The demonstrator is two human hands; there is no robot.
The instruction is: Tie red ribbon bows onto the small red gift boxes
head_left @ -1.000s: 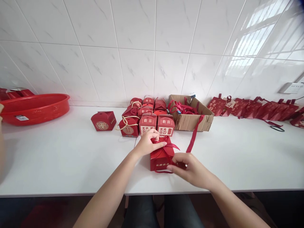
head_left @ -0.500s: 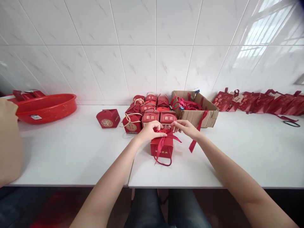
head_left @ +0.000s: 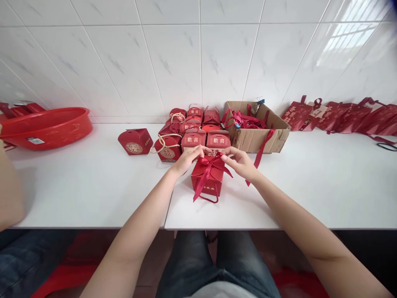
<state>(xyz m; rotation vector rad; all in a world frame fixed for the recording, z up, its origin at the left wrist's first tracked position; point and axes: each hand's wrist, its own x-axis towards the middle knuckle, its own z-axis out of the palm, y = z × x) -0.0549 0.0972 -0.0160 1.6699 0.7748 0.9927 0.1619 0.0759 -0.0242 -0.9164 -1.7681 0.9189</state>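
A small red gift box (head_left: 207, 182) stands on the white table (head_left: 93, 186) in front of me, with a red ribbon bow (head_left: 211, 163) on its top and ribbon tails hanging down its front. My left hand (head_left: 186, 158) pinches the bow's left loop. My right hand (head_left: 240, 162) pinches its right loop. Both hands sit at the box's top, one on each side.
Behind the box stand several finished red boxes (head_left: 192, 132). A cardboard box (head_left: 257, 132) of red ribbons sits to the right, flat red boxes (head_left: 341, 118) farther right. A red basin (head_left: 43, 126) is at far left. Another person's arm (head_left: 9, 186) is at the left edge.
My right hand came up from the box's front to the bow. Both hands now hold the loops apart, and the bow has a tidier shape.
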